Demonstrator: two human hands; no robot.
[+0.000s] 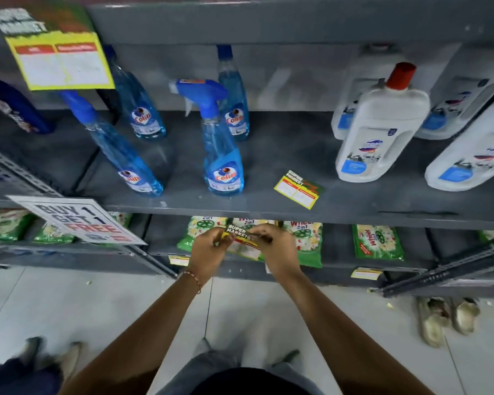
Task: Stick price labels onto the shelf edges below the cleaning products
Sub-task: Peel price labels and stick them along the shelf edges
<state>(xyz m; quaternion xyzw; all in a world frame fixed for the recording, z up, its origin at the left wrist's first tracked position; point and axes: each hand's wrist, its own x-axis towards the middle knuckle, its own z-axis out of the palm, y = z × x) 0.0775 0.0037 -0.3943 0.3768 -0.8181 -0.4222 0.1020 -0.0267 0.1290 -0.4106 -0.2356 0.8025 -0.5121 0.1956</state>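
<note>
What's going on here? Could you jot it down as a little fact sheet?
hands: left hand and right hand both pinch one label in front of the shelf edge
spare label: lying flat on the shelf
products: blue spray bottles, white jugs
sign: "Buy 1 Get 1 Free" at left
label stuck: not yet

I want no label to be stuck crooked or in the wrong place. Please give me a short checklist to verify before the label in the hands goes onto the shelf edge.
1. Label held by both hands, left hand and right hand: ok.
2. Backing peeled off: cannot tell.
3. Shelf edge below the spray bottle bare: ok.
4. Label level with the edge: not ok, it is tilted and below the edge.
5. Spare label lying on the shelf, away from the edge: ok.
</note>
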